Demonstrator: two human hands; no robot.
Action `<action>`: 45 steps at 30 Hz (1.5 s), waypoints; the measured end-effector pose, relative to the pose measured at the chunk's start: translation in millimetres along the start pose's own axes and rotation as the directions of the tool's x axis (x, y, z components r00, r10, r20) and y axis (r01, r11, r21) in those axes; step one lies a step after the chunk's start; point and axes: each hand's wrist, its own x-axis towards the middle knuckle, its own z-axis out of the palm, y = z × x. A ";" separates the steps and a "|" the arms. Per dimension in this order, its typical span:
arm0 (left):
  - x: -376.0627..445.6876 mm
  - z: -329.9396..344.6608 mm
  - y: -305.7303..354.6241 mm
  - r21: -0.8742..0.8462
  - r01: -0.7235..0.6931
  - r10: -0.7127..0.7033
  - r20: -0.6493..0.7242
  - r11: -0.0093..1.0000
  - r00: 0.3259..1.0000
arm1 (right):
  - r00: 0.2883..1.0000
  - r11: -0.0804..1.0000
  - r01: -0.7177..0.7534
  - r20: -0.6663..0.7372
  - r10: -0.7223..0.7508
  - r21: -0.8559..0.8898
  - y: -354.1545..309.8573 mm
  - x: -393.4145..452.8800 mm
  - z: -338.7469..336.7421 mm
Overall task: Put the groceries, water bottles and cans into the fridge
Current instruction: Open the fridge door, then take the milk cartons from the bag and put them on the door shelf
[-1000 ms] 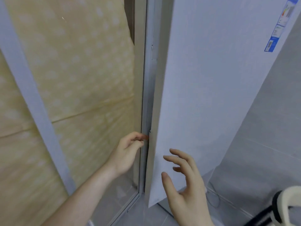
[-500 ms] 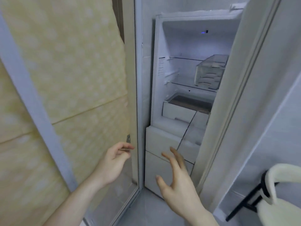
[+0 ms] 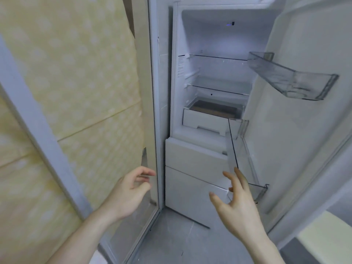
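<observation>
White plastic lined the fridge (image 3: 213,40), which stood open in the head view with its door (image 3: 297,130) swung out to the right. Inside, two thin glass shelves (image 3: 217,57) crossed the lit upper compartment, and below them sat a white drawer (image 3: 205,121) with a dark opening at its top. Under that compartment two flat white drawer fronts (image 3: 192,159) were stacked one above the other, both shut. On the inner face of the door hung an upper clear bin (image 3: 291,77) and a lower clear bin (image 3: 242,155). No groceries, bottles or cans showed anywhere in this view.

The left hand (image 3: 127,195) hovered just beside the pale frame (image 3: 153,111) left of the fridge, its fingers loosely curled with thumb and forefinger apart, its grip slack and holding nothing. The right hand (image 3: 238,204) was raised in front of the lower drawer front and the lower clear bin, fingers spread and nearly straight, its grip wide and holding nothing; whether a fingertip touched the bin could not be told.

To the left stood a yellow patterned panel (image 3: 76,82) crossed by a grey bar (image 3: 38,130). Grey floor (image 3: 171,241) showed below the fridge.
</observation>
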 end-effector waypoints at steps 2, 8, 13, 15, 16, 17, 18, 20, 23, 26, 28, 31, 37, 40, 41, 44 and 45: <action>-5.1 -4.9 -4.3 0.010 -0.012 0.012 0.015 1.000 1.000 | 0.999 0.999 -0.036 0.000 0.036 -0.003 -2.4 -5.0 -0.9; -26.2 -22.4 -24.3 0.002 -0.002 0.002 -0.024 1.000 1.000 | 0.978 0.994 0.101 0.178 -0.108 0.044 -29.2 -18.2 22.7; -56.2 -50.2 -53.6 0.051 0.073 -0.066 -0.124 0.996 0.990 | 0.825 0.953 0.299 0.486 -0.288 0.056 -61.7 0.5 66.7; -68.6 -65.2 -66.9 0.076 0.144 -0.127 -0.191 0.987 0.973 | 0.692 0.917 0.393 0.636 -0.342 0.065 -82.0 16.4 91.4; -78.6 -75.3 -76.2 0.070 0.212 -0.189 -0.249 0.975 0.950 | 0.592 0.890 0.448 0.719 -0.365 0.083 -94.7 24.9 112.8; -87.1 -82.3 -82.4 0.080 0.249 -0.217 -0.287 0.965 0.933 | 0.520 0.863 0.495 0.761 -0.387 0.100 -104.6 31.4 129.3; -91.9 -86.0 -85.7 0.110 0.258 -0.217 -0.294 0.960 0.931 | 0.485 0.844 0.525 0.777 -0.401 0.108 -111.5 36.0 138.2; -112.3 -93.0 -97.6 0.156 0.362 -0.281 -0.384 0.919 0.879 | 0.331 0.788 0.589 0.836 -0.438 0.180 -129.5 43.2 170.8; -144.1 -94.9 -105.0 0.176 0.518 -0.365 -0.525 0.837 0.768 | 0.105 0.690 0.668 0.882 -0.459 0.280 -155.4 50.1 213.5; -176.8 -88.5 -103.2 0.107 0.687 -0.481 -0.637 0.718 0.602 | -0.128 0.567 0.706 0.864 -0.487 0.424 -179.7 37.6 250.0; -200.9 -78.3 -99.9 0.082 0.765 -0.489 -0.725 0.639 0.486 | -0.265 0.489 0.713 0.839 -0.476 0.502 -194.0 19.5 267.8; -244.4 -57.7 -88.3 0.014 0.842 -0.497 -0.802 0.539 0.331 | -0.439 0.398 0.684 0.780 -0.445 0.612 -216.8 -18.7 280.9; -350.6 -5.4 -49.0 -0.203 0.901 -0.472 -0.882 0.383 0.002 | -0.704 0.215 0.572 0.608 -0.367 0.792 -257.7 -123.0 270.2; -405.6 22.4 -29.4 -0.303 0.899 -0.453 -0.881 0.316 -0.137 | -0.768 0.168 0.499 0.524 -0.368 0.850 -262.5 -182.0 252.1; -420.0 29.9 -24.5 -0.329 0.894 -0.448 -0.877 0.302 -0.172 | -0.784 0.169 0.479 0.506 -0.360 0.862 -262.3 -198.1 248.1; -462.4 53.9 -15.4 -0.384 0.886 -0.432 -0.867 0.258 -0.250 | -0.831 0.129 0.425 0.442 -0.337 0.896 -259.1 -246.6 234.2; -476.8 61.4 -12.9 -0.404 0.882 -0.431 -0.859 0.241 -0.275 | -0.842 0.111 0.415 0.428 -0.328 0.903 -257.5 -263.0 229.9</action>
